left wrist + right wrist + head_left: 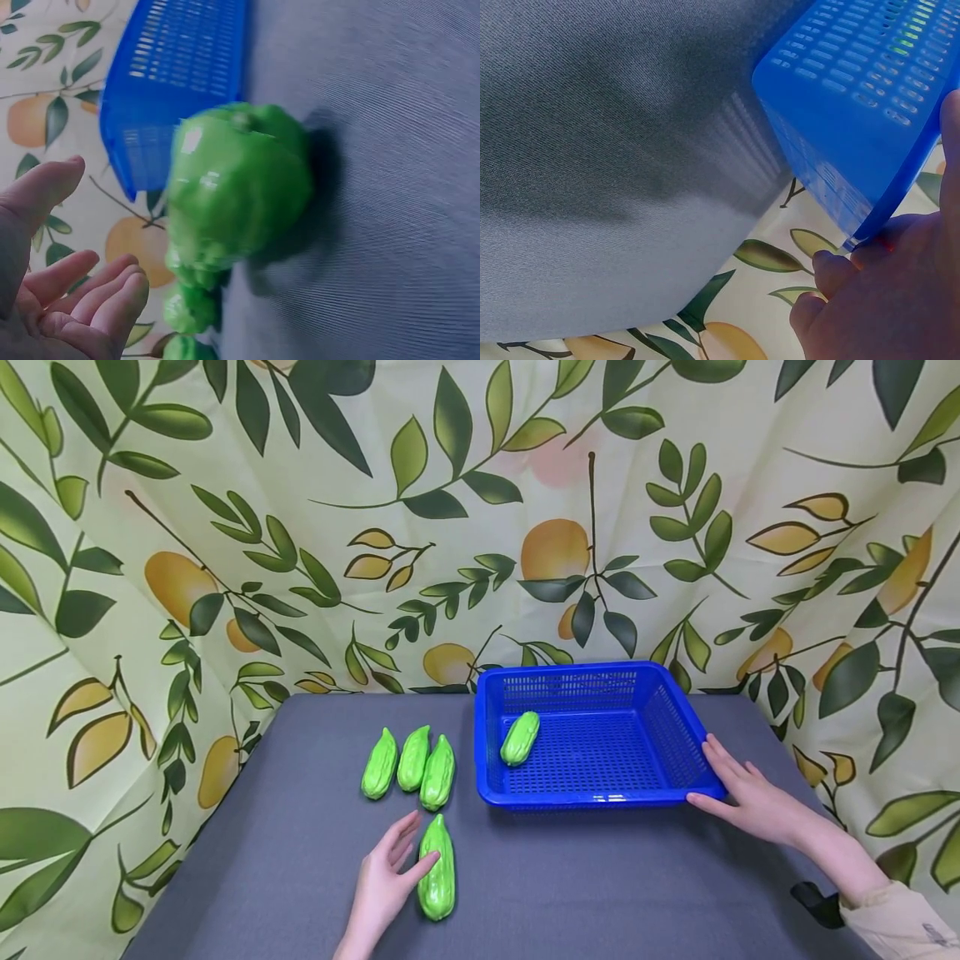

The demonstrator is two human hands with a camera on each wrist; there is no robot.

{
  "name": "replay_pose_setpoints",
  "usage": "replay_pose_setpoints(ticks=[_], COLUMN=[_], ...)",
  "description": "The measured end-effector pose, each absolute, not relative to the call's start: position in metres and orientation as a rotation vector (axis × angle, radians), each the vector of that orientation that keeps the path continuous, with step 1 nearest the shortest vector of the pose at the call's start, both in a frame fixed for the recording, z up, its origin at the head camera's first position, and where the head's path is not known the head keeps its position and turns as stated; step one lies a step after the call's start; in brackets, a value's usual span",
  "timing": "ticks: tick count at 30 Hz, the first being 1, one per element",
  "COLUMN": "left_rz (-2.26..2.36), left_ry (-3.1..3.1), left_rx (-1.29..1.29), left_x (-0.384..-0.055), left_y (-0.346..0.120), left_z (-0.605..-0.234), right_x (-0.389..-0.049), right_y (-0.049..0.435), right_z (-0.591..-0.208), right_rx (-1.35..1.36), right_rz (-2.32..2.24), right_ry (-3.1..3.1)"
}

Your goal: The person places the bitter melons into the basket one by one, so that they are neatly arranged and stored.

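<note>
My left hand (386, 877) is beside the nearest bitter melon (437, 872), its fingers loosely extended and its thumb overlapping the melon in the head view. In the left wrist view a gap shows between those fingers and the bright green, ridged melon (240, 187). Farther back, three more bitter melons (414, 760) lie close together. One bitter melon (520, 738) is inside the blue plastic basket (585, 799), at its left. With thumb and fingers on either side of the near right corner, my right hand (761, 802) holds the basket's rim.
A grey cloth-covered table (600, 885) carries everything. Behind and beside it hangs a leaf-and-fruit printed curtain (480, 527), close to the basket's back edge. A small black object (817, 906) shows by the right sleeve (900, 920).
</note>
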State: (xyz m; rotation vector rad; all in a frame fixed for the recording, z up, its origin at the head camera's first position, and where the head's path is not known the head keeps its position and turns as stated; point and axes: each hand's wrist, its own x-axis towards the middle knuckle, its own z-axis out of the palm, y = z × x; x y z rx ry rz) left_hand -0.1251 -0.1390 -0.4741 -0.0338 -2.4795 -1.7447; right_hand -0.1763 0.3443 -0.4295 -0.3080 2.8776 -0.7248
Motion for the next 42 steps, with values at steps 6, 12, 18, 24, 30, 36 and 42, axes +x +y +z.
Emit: replay_pose_setpoints(ticks=[6, 12, 18, 24, 30, 36, 42], left_rz=[-1.694, -1.698, -1.662, -1.626, -1.637, -1.686, -1.638], left_ry=[-2.511, -2.509, -2.552, -2.6, -2.633, -2.616, -2.617], left_rx=[-0.01, -0.022, -0.004, 0.004, -0.011, -0.061, -0.093], left_x=[-0.12, -0.116, -0.117, -0.118, -0.118, -0.117, -0.116], left_y=[-0.139, -0.138, -0.135, -0.134, -0.132, -0.127, -0.122], left_z=[-0.487, -0.494, -0.5, -0.505, -0.506, -0.507, -0.508], right_x=[-0.176, -0.177, -0.177, -0.177, -0.177, -0.177, -0.177], right_y=[0.345, 0.346, 0.347, 0.347, 0.346, 0.347, 0.347], right_z=[-0.43, -0.43, -0.431, -0.431, -0.431, -0.431, -0.431], right_rx=[-0.318, -0.328, -0.328, -0.331, -0.324, -0.338, -0.34], right_rz=[-0.723, -0.729, -0.729, -0.722, -0.733, -0.732, -0.735], right_ry=[2.884, 2.886, 2.887, 2.894, 2.886, 2.89, 2.89])
